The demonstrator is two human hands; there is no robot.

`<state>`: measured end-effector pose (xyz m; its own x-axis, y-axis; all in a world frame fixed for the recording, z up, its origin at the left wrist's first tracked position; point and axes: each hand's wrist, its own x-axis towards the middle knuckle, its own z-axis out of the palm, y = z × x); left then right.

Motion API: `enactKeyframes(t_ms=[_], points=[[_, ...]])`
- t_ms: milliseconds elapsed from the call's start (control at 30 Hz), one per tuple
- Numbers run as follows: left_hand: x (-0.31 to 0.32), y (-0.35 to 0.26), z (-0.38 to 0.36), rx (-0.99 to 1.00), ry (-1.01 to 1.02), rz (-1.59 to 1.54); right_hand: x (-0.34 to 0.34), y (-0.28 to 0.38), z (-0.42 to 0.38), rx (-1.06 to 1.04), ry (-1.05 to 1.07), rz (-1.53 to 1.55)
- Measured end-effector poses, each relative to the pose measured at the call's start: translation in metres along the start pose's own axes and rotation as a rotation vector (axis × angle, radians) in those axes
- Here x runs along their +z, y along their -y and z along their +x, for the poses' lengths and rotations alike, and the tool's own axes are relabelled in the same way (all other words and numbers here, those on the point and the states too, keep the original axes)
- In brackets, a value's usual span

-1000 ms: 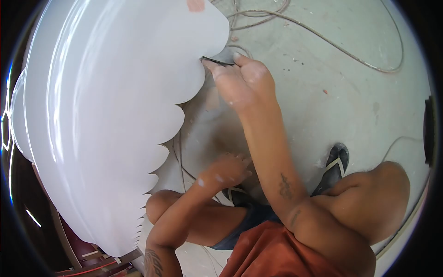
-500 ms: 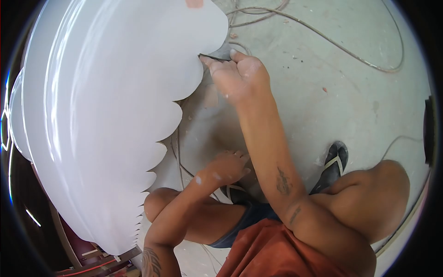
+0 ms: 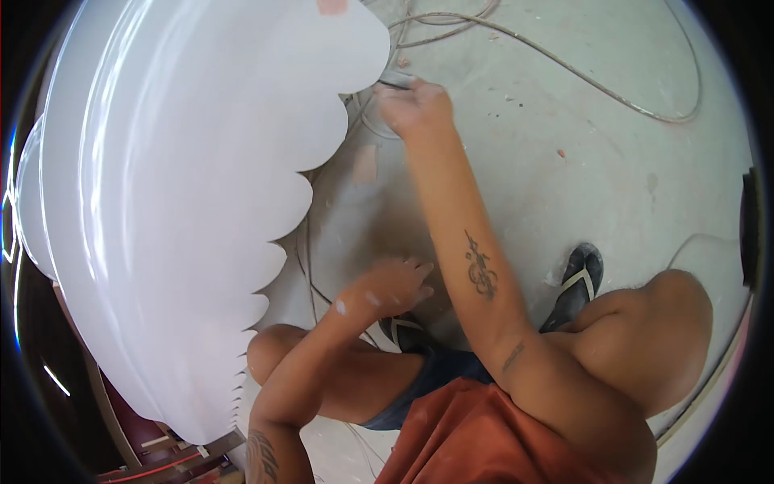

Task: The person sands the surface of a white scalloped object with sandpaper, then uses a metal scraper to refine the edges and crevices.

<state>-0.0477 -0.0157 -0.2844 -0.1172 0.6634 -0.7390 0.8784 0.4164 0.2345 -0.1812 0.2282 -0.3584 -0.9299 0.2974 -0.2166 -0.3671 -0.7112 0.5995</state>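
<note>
A large white panel with a scalloped edge (image 3: 201, 202) fills the left side of the view. My right hand (image 3: 418, 105) is at the upper part of that edge, its fingers closed on a thin grey piece of sandpaper (image 3: 397, 79). The sandpaper lies close to the rim of an upper scallop; whether it touches is hard to tell. Lower down, my left hand (image 3: 393, 286) hangs over the floor near my knee, right of the panel. Its fingers are apart and loosely bent, and nothing shows in them.
A long hose (image 3: 556, 68) curls over the dusty floor (image 3: 580, 185) at the upper right. More cables (image 3: 305, 266) run beneath the scalloped edge. My feet in black flip-flops (image 3: 579, 278) are on the floor below. Red framework (image 3: 173, 466) shows at the lower left.
My right hand has moved up and slightly right with the sandpaper, from the notch between scallops towards the scallop above, and the forearm has turned. My left hand has shifted slightly up.
</note>
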Motion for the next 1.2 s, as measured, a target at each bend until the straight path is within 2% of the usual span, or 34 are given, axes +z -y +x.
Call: enactKeyframes(t_ms=[33,67,133,267,333,367,433,467,533,567,633,767,867,967,1033,1167,1200], points=[[0.000,0.002,0.000,-0.016,0.007,0.003,0.002,0.006,0.003,-0.134,-0.022,-0.091],[-0.001,0.002,-0.003,-0.018,0.007,0.001,0.010,0.000,-0.009,-0.132,-0.024,-0.091],[-0.005,0.000,-0.005,-0.041,0.036,-0.029,0.034,-0.018,-0.055,-0.711,0.042,-0.457],[0.001,0.006,-0.002,-0.004,-0.007,-0.020,0.003,-0.025,-0.077,-0.709,-0.100,-0.592],[0.002,0.004,0.001,0.011,-0.033,-0.007,-0.030,-0.032,-0.084,-0.627,-0.173,-0.639],[0.003,0.005,0.004,0.016,-0.032,-0.009,-0.031,-0.043,-0.094,-0.630,-0.176,-0.642],[0.006,0.008,0.008,0.058,-0.063,-0.162,-0.019,-0.071,-0.112,-0.426,-0.146,-0.484],[0.004,0.007,0.010,0.059,-0.062,-0.168,-0.012,-0.078,-0.113,-0.425,-0.150,-0.487],[-0.006,0.003,0.011,0.093,-0.025,-0.246,-0.001,-0.086,-0.114,-0.218,0.026,-0.460],[-0.014,-0.003,0.009,0.095,-0.026,-0.251,0.001,-0.083,-0.108,-0.217,0.023,-0.465],[-0.027,-0.013,0.005,-0.021,0.080,-0.184,0.011,-0.076,-0.094,-0.003,0.058,-0.327],[-0.009,0.002,0.006,0.005,-0.015,-0.141,0.034,-0.076,-0.091,-0.034,0.044,-0.315],[-0.008,0.005,0.005,-0.026,0.043,-0.077,0.043,-0.070,-0.093,0.006,0.071,-0.336],[-0.006,0.006,0.005,0.000,0.052,-0.074,0.045,-0.068,-0.102,0.007,0.003,-0.347],[-0.001,0.009,0.007,0.019,0.031,-0.109,0.044,-0.067,-0.111,0.020,0.086,-0.435],[-0.011,0.004,0.007,-0.011,0.065,-0.117,0.047,-0.066,-0.106,0.005,0.139,-0.383],[-0.008,0.006,0.007,0.003,0.056,-0.117,0.044,-0.061,-0.096,0.101,0.162,-0.278]])
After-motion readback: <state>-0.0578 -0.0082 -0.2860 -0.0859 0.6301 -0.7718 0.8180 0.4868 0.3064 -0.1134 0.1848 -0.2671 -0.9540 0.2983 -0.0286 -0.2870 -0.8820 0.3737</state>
